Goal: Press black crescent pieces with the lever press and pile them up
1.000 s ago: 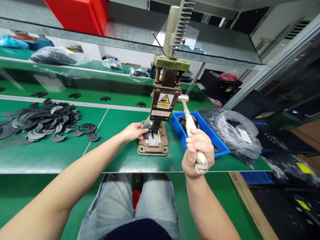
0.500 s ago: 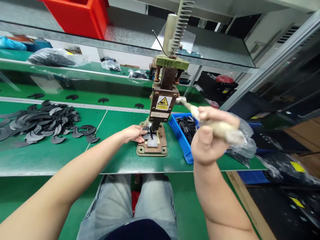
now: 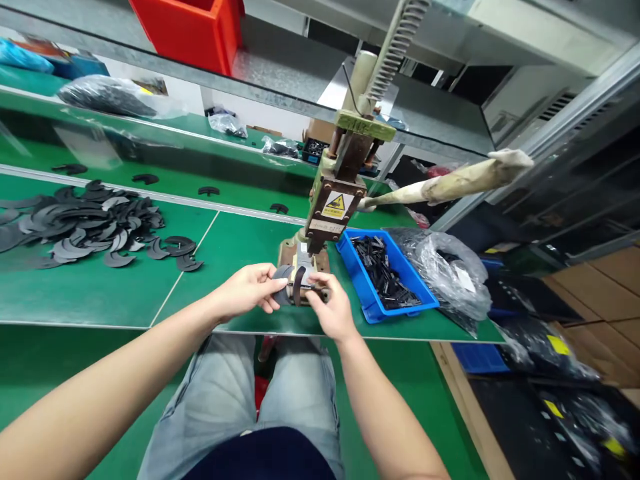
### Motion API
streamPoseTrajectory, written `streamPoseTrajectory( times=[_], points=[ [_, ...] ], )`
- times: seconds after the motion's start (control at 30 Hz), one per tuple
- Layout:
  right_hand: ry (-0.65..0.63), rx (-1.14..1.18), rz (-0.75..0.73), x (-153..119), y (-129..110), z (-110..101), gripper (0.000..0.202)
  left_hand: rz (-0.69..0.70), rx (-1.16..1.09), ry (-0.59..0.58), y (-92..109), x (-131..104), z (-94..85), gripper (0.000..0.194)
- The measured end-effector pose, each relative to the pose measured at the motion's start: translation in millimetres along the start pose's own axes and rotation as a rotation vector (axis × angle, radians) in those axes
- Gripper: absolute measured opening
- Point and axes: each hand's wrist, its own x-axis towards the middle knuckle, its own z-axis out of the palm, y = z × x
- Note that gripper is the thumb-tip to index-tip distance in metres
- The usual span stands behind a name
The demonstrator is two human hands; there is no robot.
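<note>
My left hand pinches a dark grey curved plastic piece between thumb and fingers, just in front of the hand press. A narrow dark curved strip stands up between my two hands, apparently part of the same piece. From the right, my right hand closes its thumb and fingers near that strip; what lies in them is too small to tell. Behind both hands is the press base, partly hidden by them. The press lever points up to the right, with no hand on it.
A pile of dark curved pieces lies on the green table at left. Right of the press stands a blue bin holding small black parts, beside a clear plastic bag. A red bin sits on the shelf above.
My right hand has let go of the lever and come down beside my left hand. The lever has risen. My left hand has drawn the curved piece toward me, off the press base.
</note>
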Motion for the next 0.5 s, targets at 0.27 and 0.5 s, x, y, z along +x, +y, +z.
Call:
streamPoseTrajectory(
  times=[0.27,0.5],
  points=[
    [0.024,0.127,-0.083,-21.3,-10.8,41.3,0.018,-0.046,-0.020,-0.053,-1.9,-24.4,19.9,0.057],
    [-0.037,0.011,-0.215,-26.6,-20.9,26.4,0.016,-0.103,0.050,-0.104,5.4,-27.0,8.9,0.059]
  ],
)
